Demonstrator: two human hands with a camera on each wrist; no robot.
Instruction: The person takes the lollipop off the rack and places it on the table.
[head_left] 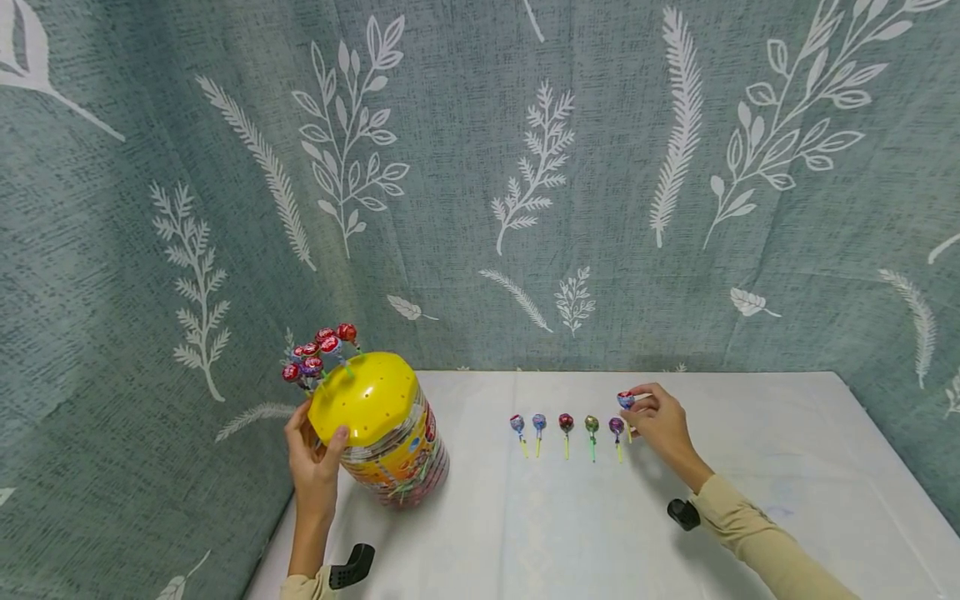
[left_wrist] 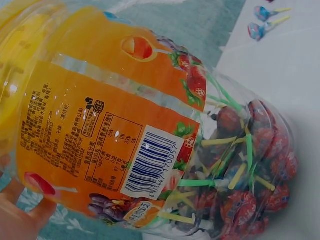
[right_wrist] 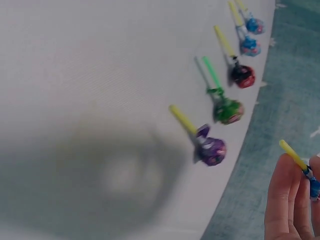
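Observation:
My left hand (head_left: 312, 475) grips a clear plastic jar (head_left: 431, 467) by its yellow lid (head_left: 367, 396), thumb on the near edge; the jar leans to the left. Several wrapped lollipops (head_left: 330, 343) stand in holes along the lid's far left side. In the left wrist view, more lollipops (left_wrist: 240, 207) lie inside the jar, below its orange label (left_wrist: 95, 125). My right hand (head_left: 663, 429) pinches a blue-wrapped lollipop with a yellow stick (right_wrist: 294, 156) over the right end of a row. That row holds a purple lollipop (head_left: 617, 426), a green one (head_left: 592, 424), a dark red one (head_left: 566, 422) and two blue ones (head_left: 539, 422).
A white cloth covers the table (head_left: 555, 533). Behind it and to both sides hangs a grey-green curtain (head_left: 450, 208) with white leaf prints. Black wrist devices (head_left: 352, 567) are on both forearms.

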